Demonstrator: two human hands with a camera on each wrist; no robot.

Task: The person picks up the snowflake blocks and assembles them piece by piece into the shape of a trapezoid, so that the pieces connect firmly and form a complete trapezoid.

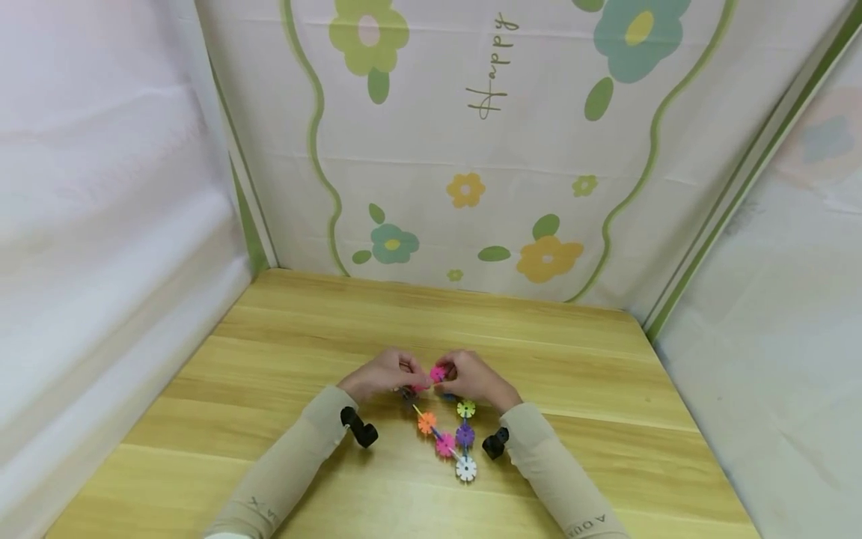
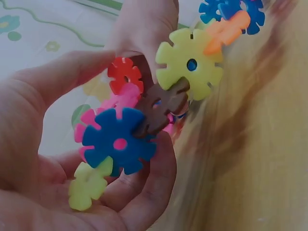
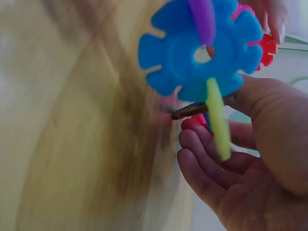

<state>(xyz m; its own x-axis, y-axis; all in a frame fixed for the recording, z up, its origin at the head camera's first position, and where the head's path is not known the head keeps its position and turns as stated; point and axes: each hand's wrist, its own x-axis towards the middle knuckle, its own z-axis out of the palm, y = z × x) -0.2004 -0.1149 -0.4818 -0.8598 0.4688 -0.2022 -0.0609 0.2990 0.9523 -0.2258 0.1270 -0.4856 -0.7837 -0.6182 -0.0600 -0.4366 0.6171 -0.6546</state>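
Notched plastic snowflake discs, slotted edge to edge, make a chain that runs between both hands and loops toward the body. My left hand point(image 1: 387, 373) grips one side; in the left wrist view its fingers curl about a blue disc point(image 2: 103, 139), with pink, brown and red discs point(image 2: 125, 74) beside it. My right hand point(image 1: 471, 376) pinches the other side, next to a pink disc point(image 1: 438, 373). A large blue disc point(image 3: 168, 62) hangs before it in the right wrist view. Orange point(image 1: 427, 423), purple point(image 1: 465, 435) and white discs point(image 1: 466, 469) form the near loop.
Under the hands lies a wood-grain table point(image 1: 283, 322). White cloth walls enclose it at left, right and back, the back cloth point(image 1: 417, 135) printed with flowers. Small black wrist cameras point(image 1: 494, 443) sit on both sleeves.
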